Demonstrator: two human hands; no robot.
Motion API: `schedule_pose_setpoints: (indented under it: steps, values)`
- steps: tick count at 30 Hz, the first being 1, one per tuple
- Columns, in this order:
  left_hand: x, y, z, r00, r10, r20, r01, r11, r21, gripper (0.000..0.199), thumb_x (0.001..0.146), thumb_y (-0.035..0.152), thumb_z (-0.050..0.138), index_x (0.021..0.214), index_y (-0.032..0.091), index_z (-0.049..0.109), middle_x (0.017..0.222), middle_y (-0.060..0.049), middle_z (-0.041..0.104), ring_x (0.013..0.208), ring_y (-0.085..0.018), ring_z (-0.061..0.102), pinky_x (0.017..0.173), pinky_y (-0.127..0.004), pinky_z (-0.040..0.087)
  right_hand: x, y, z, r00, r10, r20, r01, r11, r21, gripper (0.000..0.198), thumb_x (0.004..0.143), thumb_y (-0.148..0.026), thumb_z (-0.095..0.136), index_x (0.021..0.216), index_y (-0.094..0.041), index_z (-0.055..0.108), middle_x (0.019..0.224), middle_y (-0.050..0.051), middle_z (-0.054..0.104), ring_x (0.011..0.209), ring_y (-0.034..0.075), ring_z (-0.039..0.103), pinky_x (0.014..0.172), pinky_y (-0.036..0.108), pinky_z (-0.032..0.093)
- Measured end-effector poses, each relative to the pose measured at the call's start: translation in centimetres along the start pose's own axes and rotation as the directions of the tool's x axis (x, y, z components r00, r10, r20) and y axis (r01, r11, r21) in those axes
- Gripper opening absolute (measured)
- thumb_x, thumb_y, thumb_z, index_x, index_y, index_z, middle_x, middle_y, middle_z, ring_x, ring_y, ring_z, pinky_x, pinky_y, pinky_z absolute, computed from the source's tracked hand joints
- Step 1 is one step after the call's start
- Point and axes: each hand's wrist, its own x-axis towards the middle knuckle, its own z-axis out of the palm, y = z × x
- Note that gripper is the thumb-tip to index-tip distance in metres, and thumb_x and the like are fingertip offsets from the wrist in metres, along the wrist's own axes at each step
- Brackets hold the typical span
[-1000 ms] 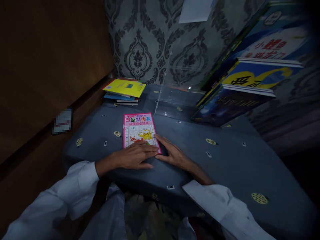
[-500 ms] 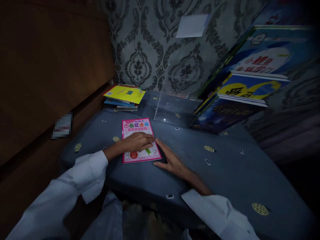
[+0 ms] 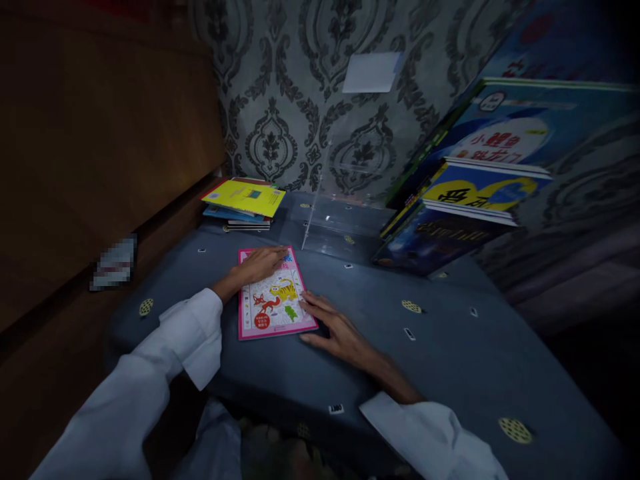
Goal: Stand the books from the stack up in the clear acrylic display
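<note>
A pink-bordered children's book (image 3: pixel 275 310) lies flat on the cloth-covered table (image 3: pixel 370 347), its cover showing a fox and a yellow tiger. My left hand (image 3: pixel 261 265) rests flat across the upper part of the cover, hiding much of the title. Its fingers are stretched out to the right. At the book's lower right edge is my right hand (image 3: pixel 340 333), fingers extended and thumb apart, with its fingertips on the edge of the cover. Neither hand grips the book.
A stack of books with a yellow one (image 3: pixel 245 196) on top sits at the back left. Behind the pink book stands a clear acrylic rack (image 3: pixel 330 227). Picture books (image 3: pixel 480 193) stand in tiers at the right. A wooden panel (image 3: pixel 110 133) borders the left side.
My left hand has slid up the cover from its middle to the title, uncovering the animal drawings. My right hand stays by the right edge. The view has shifted slightly.
</note>
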Motion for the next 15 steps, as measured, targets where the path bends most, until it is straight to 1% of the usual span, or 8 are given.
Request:
schedule_pose_setpoints:
  steps: [3,5,8,11,15]
  values:
    - [-0.4,-0.1,0.5,0.998,-0.024,-0.063,0.022,0.999,-0.03,0.044,0.103,0.028,0.033,0.141,0.014,0.051,0.15,-0.012,0.049,0.139,-0.021,0.047,0.115,-0.035,0.036,0.9,0.1,-0.4,1.0,-0.023,-0.019,0.022,0.998,-0.058,0.057,0.095,-0.049,0.056,0.147,-0.025,0.047,0.152,0.013,0.047,0.143,0.03,0.039,0.119,0.061,0.027]
    - [-0.8,0.1,0.7,0.994,-0.046,-0.102,0.04,0.998,-0.055,0.045,0.103,0.029,0.032,0.141,0.013,0.05,0.149,-0.013,0.049,0.138,-0.022,0.047,0.115,-0.035,0.037,2.2,0.2,-0.6,0.999,-0.047,-0.027,0.044,0.994,-0.104,0.052,0.099,-0.045,0.05,0.146,-0.024,0.048,0.15,0.014,0.049,0.143,0.028,0.04,0.119,0.061,0.026]
    - [-1.1,0.5,0.7,0.986,-0.09,-0.143,0.073,0.991,-0.114,0.048,0.102,0.03,0.035,0.146,0.01,0.044,0.149,-0.014,0.05,0.138,-0.023,0.048,0.115,-0.036,0.037,5.5,0.6,-0.8,0.999,-0.047,0.016,0.049,0.982,-0.185,0.049,0.101,-0.04,0.045,0.145,-0.019,0.05,0.151,0.016,0.048,0.144,0.028,0.039,0.119,0.059,0.026]
    - [-1.2,0.5,0.7,0.976,-0.144,-0.165,0.111,0.974,-0.197,0.052,0.101,0.031,0.038,0.15,0.013,0.036,0.148,-0.014,0.05,0.136,-0.023,0.05,0.113,-0.036,0.04,9.4,1.4,-0.7,0.998,-0.035,0.043,0.044,0.966,-0.254,0.048,0.101,-0.035,0.042,0.143,-0.014,0.05,0.151,0.018,0.047,0.144,0.028,0.039,0.12,0.056,0.026]
    - [-1.0,0.3,1.0,0.967,-0.182,-0.181,0.124,0.949,-0.29,0.054,0.099,0.021,0.038,0.152,0.015,0.03,0.143,-0.012,0.057,0.13,-0.02,0.056,0.109,-0.034,0.045,13.5,3.0,-0.1,0.999,-0.035,-0.018,0.029,0.955,-0.294,0.046,0.101,-0.033,0.04,0.141,-0.015,0.052,0.15,0.016,0.049,0.143,0.026,0.041,0.119,0.051,0.032]
